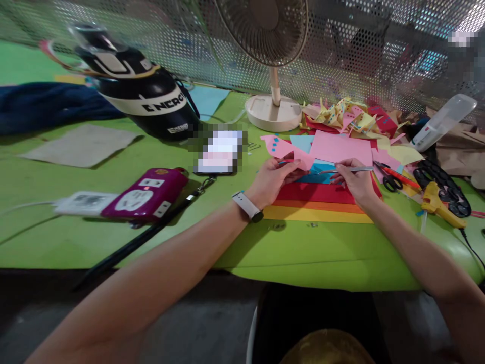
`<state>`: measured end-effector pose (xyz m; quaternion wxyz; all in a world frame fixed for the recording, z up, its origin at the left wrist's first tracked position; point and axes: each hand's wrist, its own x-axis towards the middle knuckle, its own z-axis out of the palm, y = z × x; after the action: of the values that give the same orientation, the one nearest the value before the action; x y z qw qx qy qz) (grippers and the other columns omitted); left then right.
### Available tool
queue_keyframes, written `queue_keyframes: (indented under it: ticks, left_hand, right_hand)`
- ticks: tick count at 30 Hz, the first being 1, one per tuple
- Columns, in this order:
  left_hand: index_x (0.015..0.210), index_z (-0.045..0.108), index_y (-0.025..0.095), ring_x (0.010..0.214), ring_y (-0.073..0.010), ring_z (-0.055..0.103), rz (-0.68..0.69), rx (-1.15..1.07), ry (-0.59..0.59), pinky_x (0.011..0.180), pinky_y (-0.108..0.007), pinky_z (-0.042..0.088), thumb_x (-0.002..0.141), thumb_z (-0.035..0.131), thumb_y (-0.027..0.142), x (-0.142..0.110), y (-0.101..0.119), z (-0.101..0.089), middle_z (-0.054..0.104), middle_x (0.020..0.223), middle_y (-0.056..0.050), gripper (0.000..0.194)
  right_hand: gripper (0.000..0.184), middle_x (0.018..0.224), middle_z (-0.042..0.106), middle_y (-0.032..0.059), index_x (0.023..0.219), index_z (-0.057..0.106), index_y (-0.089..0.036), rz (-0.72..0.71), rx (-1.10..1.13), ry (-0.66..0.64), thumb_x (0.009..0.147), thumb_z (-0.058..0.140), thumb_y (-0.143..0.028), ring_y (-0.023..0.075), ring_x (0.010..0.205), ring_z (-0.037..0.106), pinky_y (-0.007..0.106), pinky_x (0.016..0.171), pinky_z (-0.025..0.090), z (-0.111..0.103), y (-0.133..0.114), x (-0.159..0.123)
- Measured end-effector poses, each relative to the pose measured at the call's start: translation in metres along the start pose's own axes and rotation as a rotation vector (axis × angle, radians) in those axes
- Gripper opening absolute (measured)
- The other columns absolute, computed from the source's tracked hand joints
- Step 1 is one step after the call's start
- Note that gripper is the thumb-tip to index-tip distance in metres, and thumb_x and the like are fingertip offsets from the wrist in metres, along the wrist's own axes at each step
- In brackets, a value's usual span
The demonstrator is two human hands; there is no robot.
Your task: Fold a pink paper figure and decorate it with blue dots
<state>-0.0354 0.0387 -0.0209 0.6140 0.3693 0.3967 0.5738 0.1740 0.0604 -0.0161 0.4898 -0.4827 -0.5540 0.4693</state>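
Observation:
My left hand [273, 177], with a watch on its wrist, is closed on a cut piece of pink paper [282, 147] that carries small blue squares. In my right hand [354, 181] is a pair of slim silver tweezers [361, 169], held between thumb and fingers. The tip points left towards my left hand, over a blue sheet [322, 177]. Whether the tip grips anything is too small to tell. Under both hands lie stacked coloured sheets, with a red sheet [314, 192] and a yellow sheet [318, 214] showing. A pink sheet [341, 147] lies just beyond my right hand.
Right of my hands lie scissors [390, 179], a yellow glue gun [441, 205] and a clear-topped bottle [445, 121]. Paper scraps [341, 114] pile up behind. A fan [275, 112] stands at the back. Leftward are a phone [220, 151], a purple power socket [146, 194] and a large black bottle [151, 101].

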Motion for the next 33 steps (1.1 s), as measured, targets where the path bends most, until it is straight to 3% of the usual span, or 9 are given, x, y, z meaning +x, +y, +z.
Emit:
queue_keyframes:
  ticks: [6,25,33]
  left_hand:
    - [0.081,0.067,0.018,0.079,-0.0178,0.072,-0.006,0.024,0.015,0.093,-0.04,0.055,0.078,0.073,0.024,-0.0016,0.0015,0.0017,0.075,0.082,-0.002,0.01]
    - [0.08,0.067,0.018,0.079,-0.0174,0.073,-0.006,0.056,0.026,0.089,-0.035,0.057,0.076,0.075,0.025,-0.0005,0.0009,0.001,0.075,0.082,-0.002,0.011]
    - [0.083,0.068,0.017,0.084,-0.0204,0.074,0.013,0.071,0.016,0.093,-0.038,0.057,0.075,0.076,0.026,-0.0013,0.0013,0.0011,0.075,0.084,-0.003,0.014]
  right_hand:
    - [0.027,0.061,0.068,-0.0013,0.087,0.056,-0.021,0.052,0.031,0.026,0.078,0.072,-0.04,0.0139,0.054,0.069,0.019,0.04,0.043,0.0025,0.0029,0.0019]
    - [0.026,0.063,0.068,-0.0025,0.086,0.055,-0.022,0.027,0.052,0.068,0.079,0.072,-0.041,0.0131,0.056,0.069,0.018,0.041,0.044,0.0016,0.006,0.0028]
    - [0.03,0.064,0.067,-0.0026,0.086,0.054,-0.021,-0.002,0.016,0.093,0.08,0.071,-0.044,0.0126,0.055,0.069,0.018,0.042,0.043,-0.0006,0.0039,0.0027]
